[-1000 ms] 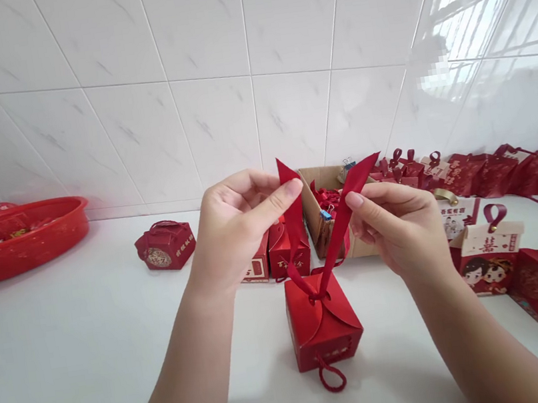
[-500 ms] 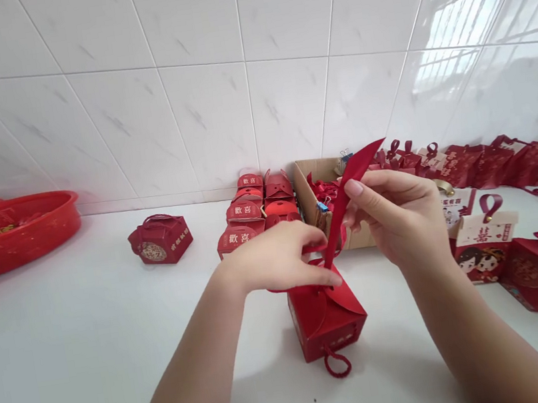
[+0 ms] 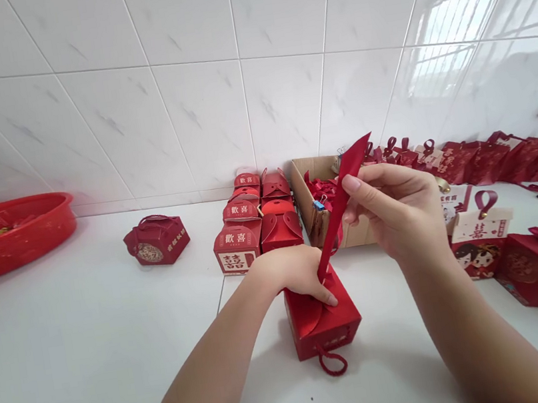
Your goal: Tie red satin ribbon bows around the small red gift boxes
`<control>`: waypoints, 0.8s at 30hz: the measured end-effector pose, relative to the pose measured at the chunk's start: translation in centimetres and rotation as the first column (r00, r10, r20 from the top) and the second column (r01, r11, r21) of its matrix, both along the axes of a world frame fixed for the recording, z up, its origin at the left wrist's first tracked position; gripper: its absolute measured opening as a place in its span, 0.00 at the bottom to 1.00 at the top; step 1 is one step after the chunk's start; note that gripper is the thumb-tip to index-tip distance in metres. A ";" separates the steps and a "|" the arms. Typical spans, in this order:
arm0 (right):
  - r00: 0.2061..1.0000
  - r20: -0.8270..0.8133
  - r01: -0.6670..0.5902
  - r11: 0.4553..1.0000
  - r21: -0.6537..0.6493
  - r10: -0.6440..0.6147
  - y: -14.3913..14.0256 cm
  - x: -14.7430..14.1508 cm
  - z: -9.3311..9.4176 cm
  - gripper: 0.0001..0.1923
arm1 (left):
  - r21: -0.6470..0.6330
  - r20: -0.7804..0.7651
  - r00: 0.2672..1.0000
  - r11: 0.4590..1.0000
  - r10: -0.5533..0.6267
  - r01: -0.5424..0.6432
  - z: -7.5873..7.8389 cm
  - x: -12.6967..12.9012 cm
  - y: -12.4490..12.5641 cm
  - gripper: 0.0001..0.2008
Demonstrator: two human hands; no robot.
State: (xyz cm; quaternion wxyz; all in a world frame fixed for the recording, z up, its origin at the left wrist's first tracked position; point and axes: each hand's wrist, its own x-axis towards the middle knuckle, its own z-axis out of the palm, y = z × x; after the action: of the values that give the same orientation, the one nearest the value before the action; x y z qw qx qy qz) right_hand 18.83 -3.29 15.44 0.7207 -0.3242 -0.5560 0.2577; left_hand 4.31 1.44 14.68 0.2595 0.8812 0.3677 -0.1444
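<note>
Right grip (image 3: pixel 397 213) high, pinching ribbon (image 3: pixel 336 218), left grip (image 3: pixel 297 270) palm-down on box (image 3: pixel 326 331)

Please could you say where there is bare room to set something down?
The widest bare patch lies left of the left forearm, in front of the red basin and lone maroon box; a smaller one in front of the ribboned box. The right is crowded with packages and printed boxes.

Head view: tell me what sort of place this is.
Seemingly an indoor wedding-favour workspace: a white tabletop against a tiled wall, with rows of red gift boxes, some printed with double happiness.
</note>
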 end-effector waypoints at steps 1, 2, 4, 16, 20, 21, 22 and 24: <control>1.000 -0.006 0.010 1.000 -0.002 -0.010 0.0 0.1 0.1 0.06 | -0.009 -0.013 1.000 1.000 -0.005 0.004 0.0 0.0 0.1 0.17; 1.000 -0.012 0.020 1.000 -0.006 -0.020 0.0 0.2 0.1 0.06 | -0.019 -0.023 1.000 1.000 -0.008 0.008 -0.1 0.0 0.3 0.17; 0.999 -0.022 0.029 1.000 -0.012 -0.029 0.1 0.3 0.2 0.06 | -0.036 -0.037 0.999 0.999 -0.006 0.005 -0.2 0.1 0.4 0.17; 0.999 0.022 0.037 0.999 -0.019 -0.037 0.4 0.5 0.2 0.08 | -0.130 0.808 0.538 0.964 0.239 -0.232 3.5 -5.5 1.3 0.14; 0.999 -0.018 0.031 0.999 0.006 -0.031 0.4 0.1 0.2 0.06 | -0.332 0.943 -0.038 0.920 0.332 -0.208 4.5 -5.4 0.5 0.11; 0.999 -0.028 0.034 0.999 0.014 -0.033 0.3 0.0 0.2 0.06 | -0.366 0.930 -0.114 0.911 0.350 -0.190 4.6 -5.1 0.2 0.12; 0.999 -0.033 0.039 0.999 0.019 -0.038 0.2 -0.1 0.2 0.06 | -0.388 0.917 -0.169 0.905 0.360 -0.177 4.7 -4.8 -0.1 0.12; 0.998 -0.024 0.054 0.998 0.021 -0.053 0.0 -0.2 0.3 0.07 | -0.385 0.913 -0.220 0.906 0.344 -0.179 4.7 -4.3 -0.6 0.11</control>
State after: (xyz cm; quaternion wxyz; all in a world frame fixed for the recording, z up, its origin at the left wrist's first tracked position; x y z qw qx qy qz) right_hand 18.59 -3.31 15.69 0.7373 -0.3280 -0.5414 0.2362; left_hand 0.02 0.82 19.40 0.5168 0.5653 0.2109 0.6073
